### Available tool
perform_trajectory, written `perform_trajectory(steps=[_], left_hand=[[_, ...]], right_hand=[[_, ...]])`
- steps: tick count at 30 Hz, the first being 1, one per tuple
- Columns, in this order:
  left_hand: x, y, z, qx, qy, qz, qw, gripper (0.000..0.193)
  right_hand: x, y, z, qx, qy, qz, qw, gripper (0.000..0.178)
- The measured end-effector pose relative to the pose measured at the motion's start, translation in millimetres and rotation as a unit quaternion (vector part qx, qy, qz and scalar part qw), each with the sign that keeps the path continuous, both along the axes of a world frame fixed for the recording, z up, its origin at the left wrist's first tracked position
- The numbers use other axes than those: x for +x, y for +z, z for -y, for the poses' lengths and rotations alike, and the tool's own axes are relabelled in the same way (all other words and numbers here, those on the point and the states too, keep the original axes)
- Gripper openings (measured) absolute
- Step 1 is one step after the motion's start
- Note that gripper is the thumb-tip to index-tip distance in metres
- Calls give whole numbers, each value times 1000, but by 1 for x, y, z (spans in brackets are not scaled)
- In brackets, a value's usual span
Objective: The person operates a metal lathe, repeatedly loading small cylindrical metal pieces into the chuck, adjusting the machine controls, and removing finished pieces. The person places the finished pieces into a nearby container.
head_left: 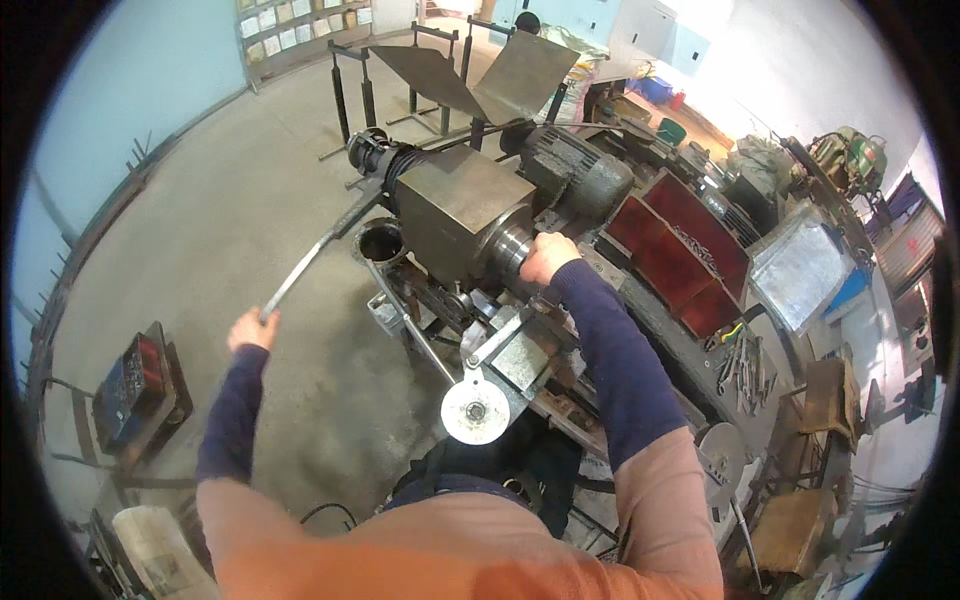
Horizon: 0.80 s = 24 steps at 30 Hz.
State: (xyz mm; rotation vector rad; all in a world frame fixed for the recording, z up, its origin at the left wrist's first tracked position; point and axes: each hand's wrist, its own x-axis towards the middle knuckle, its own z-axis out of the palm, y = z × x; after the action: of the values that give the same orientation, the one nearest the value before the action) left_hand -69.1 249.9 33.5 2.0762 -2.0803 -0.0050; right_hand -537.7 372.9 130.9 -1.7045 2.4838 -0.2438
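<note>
My left hand [252,329] is closed round the lower end of a long bare-metal lever [305,262]. The lever slants up to the rear end of a lathe-like machine's headstock [463,198]. My right hand [548,258] is curled at the front of the shiny round spindle nose [510,246]. Its fingers are closed, and what they hold there is hidden. Below the spindle sits a cross slide [516,362] with a pale round handwheel [475,408] facing me. A cup-like metal pot [381,240] is fixed beside the headstock.
A ribbed motor [578,170] stands behind the headstock. Right of it are a red tray [680,250] holding small metal parts and several wrenches [745,372]. Bent sheet-metal chutes [525,80] stand on legs at the back. Another tray of parts [130,385] sits at the left.
</note>
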Motion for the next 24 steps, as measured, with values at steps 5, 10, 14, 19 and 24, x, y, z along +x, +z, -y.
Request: perform_trajectory(steps=[5,10,14,19,24], left_hand=[[-21,23,-13,-20,-112,20,993,35],[-121,83,-45,87,-397,-428,807,24],[-224,86,-86,351,-453,-594,565,30],[-287,71,-126,529,-413,-660,338,34],[-291,61,-127,518,-384,-683,344,31]], right_hand=[[9,11,-14,1,-9,-14,1000,27],[19,25,-74,-293,212,77,929,31],[66,28,-111,-398,271,114,869,38],[65,12,-134,-423,198,110,877,42],[67,2,-134,-415,206,95,881,43]])
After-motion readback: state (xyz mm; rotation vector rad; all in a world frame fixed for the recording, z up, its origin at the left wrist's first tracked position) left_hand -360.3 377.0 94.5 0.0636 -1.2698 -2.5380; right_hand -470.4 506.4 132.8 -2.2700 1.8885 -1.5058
